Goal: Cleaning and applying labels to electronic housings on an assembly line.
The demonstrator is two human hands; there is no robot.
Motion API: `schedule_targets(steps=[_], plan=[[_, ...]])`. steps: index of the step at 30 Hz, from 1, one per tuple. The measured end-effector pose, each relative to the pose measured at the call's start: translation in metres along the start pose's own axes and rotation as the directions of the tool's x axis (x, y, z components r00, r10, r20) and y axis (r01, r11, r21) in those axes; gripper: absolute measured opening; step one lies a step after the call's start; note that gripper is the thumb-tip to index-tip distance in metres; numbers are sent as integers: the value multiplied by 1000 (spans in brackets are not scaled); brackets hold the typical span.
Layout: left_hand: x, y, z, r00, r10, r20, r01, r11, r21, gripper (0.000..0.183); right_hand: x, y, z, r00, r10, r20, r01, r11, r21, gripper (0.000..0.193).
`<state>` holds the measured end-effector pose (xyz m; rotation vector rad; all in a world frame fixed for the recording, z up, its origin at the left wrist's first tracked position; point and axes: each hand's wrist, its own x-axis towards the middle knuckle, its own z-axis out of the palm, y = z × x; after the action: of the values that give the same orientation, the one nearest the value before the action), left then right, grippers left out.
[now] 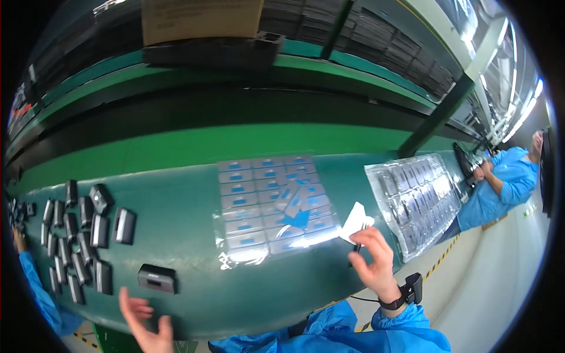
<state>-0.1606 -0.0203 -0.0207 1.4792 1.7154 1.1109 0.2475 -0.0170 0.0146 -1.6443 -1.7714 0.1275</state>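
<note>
My left hand (pixel 144 320) is at the near left edge of the table, fingers apart and holding nothing. Just beyond its fingertips lies a black box-shaped device (pixel 157 279) with a dark slot in its side. My right hand (pixel 375 259) is raised over the table's near edge, thumb and fingers pinched around a small thin dark piece (pixel 355 249) whose kind I cannot make out. Behind those fingers is a white sheet (pixel 355 221). Left of it, a clear plastic sheet holds rows of grey rectangular plates with blue marks (pixel 240 201), several lying loose on top.
Several black and grey devices (pixel 86 213) stand grouped at the left. A plastic-wrapped tray (pixel 412 203) lies at the right, near a green post (pixel 438 115). A co-worker in blue (pixel 500 182) works beyond it; another's blue sleeve (pixel 41 294) shows at far left. A carton (pixel 203 20) sits on the shelf above.
</note>
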Motion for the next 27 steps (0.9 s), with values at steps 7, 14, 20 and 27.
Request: schedule_targets(steps=[7,14,20,27], plan=[[47,-28,-25,987,107,120,-131,969,210,94,-15,34,-23,978,-91,189,141,952,-272,33],[41,-11,-16,975,65,212,-123,953,276,77,-6,24,-7,957,-143,252,196,960,-199,31],[45,20,32,934,193,301,-278,921,272,62,-17,42,-15,997,-49,66,62,975,-213,26],[21,25,42,983,0,182,-39,976,214,59,-17,38,0,981,-55,184,86,982,-166,30]])
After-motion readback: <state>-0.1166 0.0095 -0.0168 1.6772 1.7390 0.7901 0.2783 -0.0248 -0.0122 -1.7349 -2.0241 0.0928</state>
